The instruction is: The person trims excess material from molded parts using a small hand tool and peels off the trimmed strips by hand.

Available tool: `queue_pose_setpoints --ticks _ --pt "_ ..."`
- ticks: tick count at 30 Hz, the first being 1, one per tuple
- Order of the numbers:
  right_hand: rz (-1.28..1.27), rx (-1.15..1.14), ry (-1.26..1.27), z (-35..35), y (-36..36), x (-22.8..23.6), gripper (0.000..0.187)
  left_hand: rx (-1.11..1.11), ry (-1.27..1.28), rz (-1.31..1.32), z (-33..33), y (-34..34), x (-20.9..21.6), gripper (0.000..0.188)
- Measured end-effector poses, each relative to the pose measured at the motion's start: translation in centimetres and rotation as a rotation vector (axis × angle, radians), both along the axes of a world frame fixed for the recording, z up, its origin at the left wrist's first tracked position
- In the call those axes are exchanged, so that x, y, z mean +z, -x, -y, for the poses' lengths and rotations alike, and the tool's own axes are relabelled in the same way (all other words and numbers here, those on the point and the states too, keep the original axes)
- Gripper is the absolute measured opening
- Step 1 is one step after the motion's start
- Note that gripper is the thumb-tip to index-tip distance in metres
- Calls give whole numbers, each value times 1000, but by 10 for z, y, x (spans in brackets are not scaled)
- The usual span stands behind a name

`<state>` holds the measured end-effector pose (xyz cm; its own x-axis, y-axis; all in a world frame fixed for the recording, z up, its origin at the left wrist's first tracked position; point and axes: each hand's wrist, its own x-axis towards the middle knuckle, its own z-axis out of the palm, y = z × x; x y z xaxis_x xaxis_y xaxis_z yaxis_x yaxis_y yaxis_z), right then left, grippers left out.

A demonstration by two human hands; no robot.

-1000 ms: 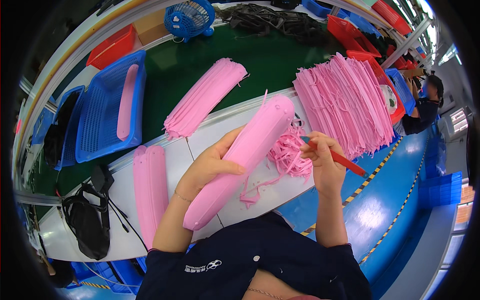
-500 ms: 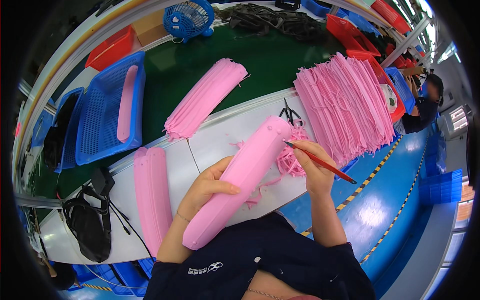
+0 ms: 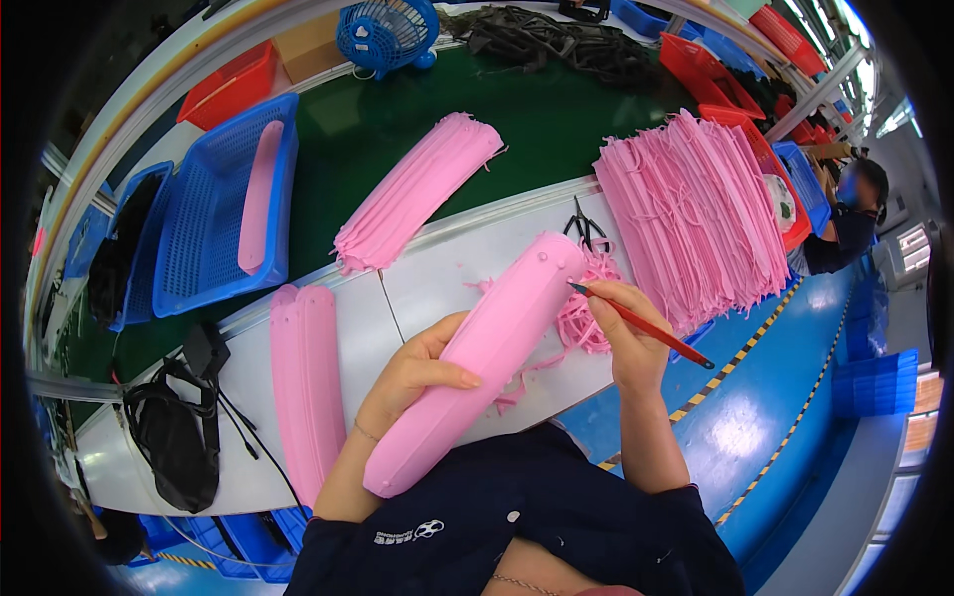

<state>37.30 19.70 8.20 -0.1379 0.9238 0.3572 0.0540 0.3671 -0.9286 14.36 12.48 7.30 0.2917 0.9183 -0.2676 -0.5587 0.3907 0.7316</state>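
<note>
Left hand (image 3: 422,372) clasps a long, rounded, fabric-like pink bundle (image 3: 492,348) before the navy shirt (image 3: 596,497); right hand (image 3: 636,348) pinches a slim red-handled tool (image 3: 656,332) near its top. The bundle seems light, soft; best cradled mid-length.

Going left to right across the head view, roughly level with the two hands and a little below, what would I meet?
Black strapped bag → pink bundle → left hand holding a long pink piece → right hand holding a red pen-like tool → blue crates.
</note>
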Motion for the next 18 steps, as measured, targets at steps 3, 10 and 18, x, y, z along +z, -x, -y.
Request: queue_pose_setpoints --ticks 3,10,18 --pt "20 0 -1 0 0 3 17 2 -3 19 2 0 1 63" --pt "453 5 -466 0 9 13 17 27 7 -54 2 2 5 64" --pt "-14 138 71 -3 -1 13 17 41 35 111 6 1 8 69"
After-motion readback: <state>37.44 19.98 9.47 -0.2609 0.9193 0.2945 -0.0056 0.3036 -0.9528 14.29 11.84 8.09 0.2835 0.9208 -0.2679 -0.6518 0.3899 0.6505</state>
